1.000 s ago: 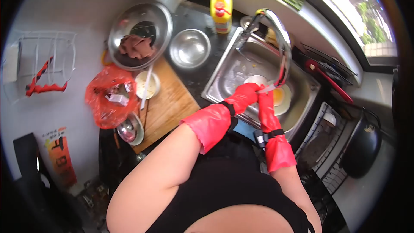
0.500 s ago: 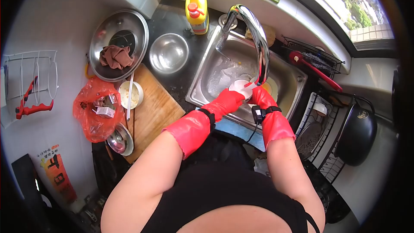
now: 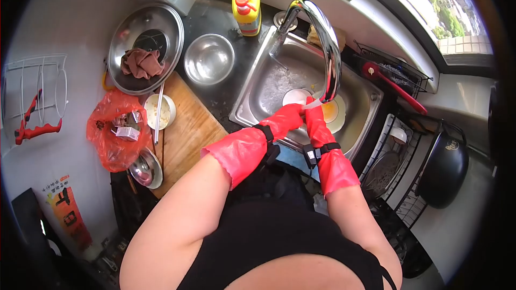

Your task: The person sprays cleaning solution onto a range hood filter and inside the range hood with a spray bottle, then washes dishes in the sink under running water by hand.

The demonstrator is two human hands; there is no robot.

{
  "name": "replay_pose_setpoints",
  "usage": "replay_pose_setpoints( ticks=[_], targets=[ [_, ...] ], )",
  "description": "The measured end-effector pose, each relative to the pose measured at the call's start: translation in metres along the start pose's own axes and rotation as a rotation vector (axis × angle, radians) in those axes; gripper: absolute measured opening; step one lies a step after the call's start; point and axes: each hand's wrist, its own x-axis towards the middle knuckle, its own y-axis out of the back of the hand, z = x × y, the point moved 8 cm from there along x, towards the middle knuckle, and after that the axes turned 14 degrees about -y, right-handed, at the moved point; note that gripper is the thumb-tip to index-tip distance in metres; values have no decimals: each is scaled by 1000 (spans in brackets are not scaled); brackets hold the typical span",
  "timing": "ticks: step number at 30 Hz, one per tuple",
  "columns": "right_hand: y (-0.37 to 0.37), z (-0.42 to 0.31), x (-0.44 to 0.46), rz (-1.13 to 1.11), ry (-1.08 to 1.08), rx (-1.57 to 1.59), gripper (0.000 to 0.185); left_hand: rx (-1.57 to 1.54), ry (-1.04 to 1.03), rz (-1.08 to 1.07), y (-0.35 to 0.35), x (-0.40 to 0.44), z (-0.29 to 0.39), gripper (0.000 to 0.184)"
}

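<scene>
Red rubber gloves cover both of my hands over the sink (image 3: 250,83). My left hand (image 3: 286,120) is closed at the near side of a small white bowl (image 3: 296,96), whose near rim it hides. At the bowl's right edge is my right hand (image 3: 317,119), with one finger upright and the others closed and partly hidden. The chrome faucet (image 3: 328,48) arches above, and its water stream falls onto the fingers between the two hands. A pale plate (image 3: 341,120) with an orange-yellow patch lies in the sink, beyond my right hand.
Left of the sink are a steel bowl (image 3: 209,59), a cutting board (image 3: 188,137), a white bowl with food remains (image 3: 167,121), a red plastic bag (image 3: 102,139) and a large lid (image 3: 121,37). A yellow bottle (image 3: 248,21) stands behind. A dish rack (image 3: 395,123) is at right.
The white bowl has shifted away from me and slightly left, and more of the plate shows. My right forearm has moved left, bringing the hands closer together. The view has shifted slightly.
</scene>
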Motion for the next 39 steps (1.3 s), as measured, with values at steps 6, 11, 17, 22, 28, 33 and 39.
replay_pose_setpoints(
  ticks=[6, 11, 17, 22, 28, 33, 39],
  targets=[
    [-23, -21, -54, -108, -132, 418, 47, 1038, -383, 80, 22, -15, 54, 32],
    [-26, 6, -31, -154, -98, 534, 43, 671, 103, -25, 8, -4, 24, 19],
    [-39, -10, -47, 269, 364, 45, 51, -274, 163, 368, 34, 10, -41, 40],
    [-40, -14, -49, 156, 184, 35, 56, 191, 231, 202, 46, 2, -11, 52],
    [-9, -3, -25, -518, -270, 272, 44, 276, -57, 106, 15, -13, 53, 25],
    [12, -5, -20, -519, -145, 92, 42, 814, -480, -243, -2, -18, 63, 24],
    [-28, -29, -61, -344, 76, 140, 45, 401, 45, 255, 22, -9, 38, 36]
  ],
)
